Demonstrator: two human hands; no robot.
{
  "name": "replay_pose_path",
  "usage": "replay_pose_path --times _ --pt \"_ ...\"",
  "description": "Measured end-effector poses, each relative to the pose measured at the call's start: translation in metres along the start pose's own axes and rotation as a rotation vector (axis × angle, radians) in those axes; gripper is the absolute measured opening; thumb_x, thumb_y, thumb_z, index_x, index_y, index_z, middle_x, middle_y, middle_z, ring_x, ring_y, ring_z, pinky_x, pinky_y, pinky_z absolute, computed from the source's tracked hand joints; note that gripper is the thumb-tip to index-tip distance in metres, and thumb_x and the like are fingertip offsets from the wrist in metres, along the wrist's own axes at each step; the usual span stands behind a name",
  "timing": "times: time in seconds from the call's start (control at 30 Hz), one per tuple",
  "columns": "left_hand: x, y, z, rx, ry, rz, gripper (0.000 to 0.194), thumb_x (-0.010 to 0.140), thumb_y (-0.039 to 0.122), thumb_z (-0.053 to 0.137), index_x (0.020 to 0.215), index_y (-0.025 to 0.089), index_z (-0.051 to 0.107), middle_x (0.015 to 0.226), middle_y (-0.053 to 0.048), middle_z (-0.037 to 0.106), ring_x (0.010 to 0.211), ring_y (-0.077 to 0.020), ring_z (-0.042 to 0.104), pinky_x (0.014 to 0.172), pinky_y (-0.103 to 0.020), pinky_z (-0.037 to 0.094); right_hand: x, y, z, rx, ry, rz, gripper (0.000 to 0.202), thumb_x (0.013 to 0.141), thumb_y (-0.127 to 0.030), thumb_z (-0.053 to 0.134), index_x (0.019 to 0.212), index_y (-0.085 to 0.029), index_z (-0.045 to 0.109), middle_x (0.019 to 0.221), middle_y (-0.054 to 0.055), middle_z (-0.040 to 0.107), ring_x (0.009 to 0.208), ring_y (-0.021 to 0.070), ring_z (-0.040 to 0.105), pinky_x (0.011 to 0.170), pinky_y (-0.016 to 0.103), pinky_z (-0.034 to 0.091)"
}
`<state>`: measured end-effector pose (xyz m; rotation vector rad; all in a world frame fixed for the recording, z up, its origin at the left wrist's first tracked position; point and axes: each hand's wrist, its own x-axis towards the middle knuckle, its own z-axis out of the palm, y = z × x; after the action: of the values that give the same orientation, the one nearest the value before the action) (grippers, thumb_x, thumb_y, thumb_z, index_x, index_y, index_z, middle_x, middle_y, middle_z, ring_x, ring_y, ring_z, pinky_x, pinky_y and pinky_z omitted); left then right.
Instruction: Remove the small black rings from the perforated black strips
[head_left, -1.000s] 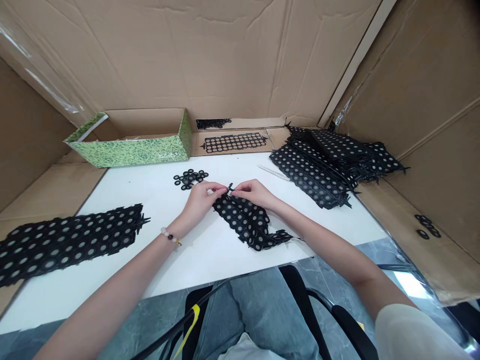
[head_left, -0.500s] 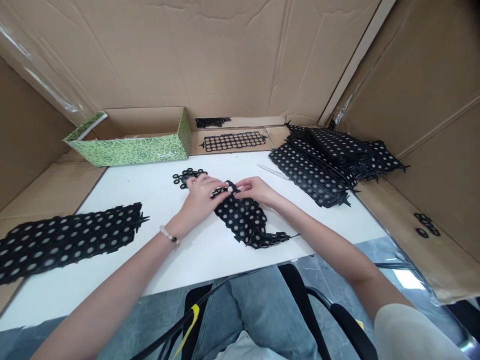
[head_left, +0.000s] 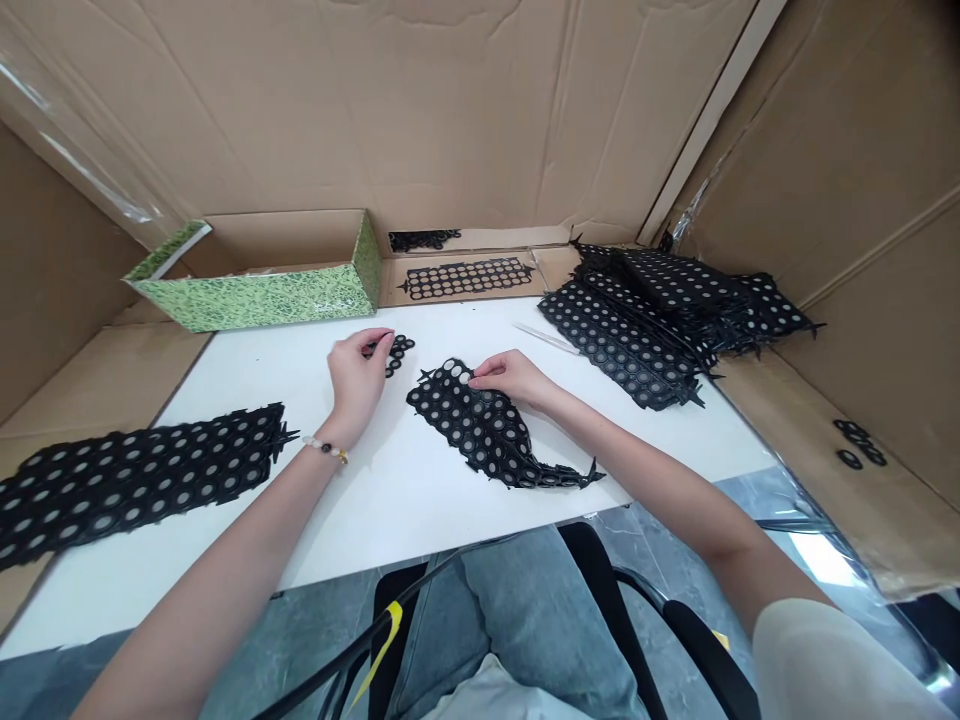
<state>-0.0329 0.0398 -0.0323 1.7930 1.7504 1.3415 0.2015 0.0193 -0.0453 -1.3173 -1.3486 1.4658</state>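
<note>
A black sheet of joined rings with pale centres [head_left: 476,425] lies twisted on the white table [head_left: 420,520]. At its upper edge my right hand [head_left: 514,378] pinches the sheet between thumb and fingertips. Up and to the left, my left hand [head_left: 358,375] is over a small pile of loose black rings [head_left: 399,352], its thumb and fingertips closed at the pile's left side. Whether a ring is between those fingertips is too small to tell. Part of the pile is hidden behind the fingers.
Another ringed sheet [head_left: 150,475] lies at the left. A green-patterned box [head_left: 262,300] and a flat ring strip [head_left: 469,278] are at the back. Stacked sheets [head_left: 637,320] and white tweezers [head_left: 547,338] are at the right; several loose rings [head_left: 859,440] lie on cardboard.
My left hand has left the sheet's upper edge and moved left to the loose rings. The sheet's upper end has flattened and spread leftward, with my right hand still on it.
</note>
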Motion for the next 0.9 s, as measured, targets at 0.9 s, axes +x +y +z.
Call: replay_pose_path --times 0.9 --pt "-0.029 0.024 0.006 0.14 -0.327 0.489 0.025 0.088 0.039 0.066 0.104 0.022 0.073 0.107 -0.01 0.072 0.106 -0.0302 0.059 0.098 -0.046 0.045 -0.008 -0.006 0.0 0.144 -0.048 0.079 0.018 0.07 -0.015 0.077 0.088 -0.017 0.077 0.076 0.0 0.076 0.073 0.0135 0.067 0.083 0.028 0.05"
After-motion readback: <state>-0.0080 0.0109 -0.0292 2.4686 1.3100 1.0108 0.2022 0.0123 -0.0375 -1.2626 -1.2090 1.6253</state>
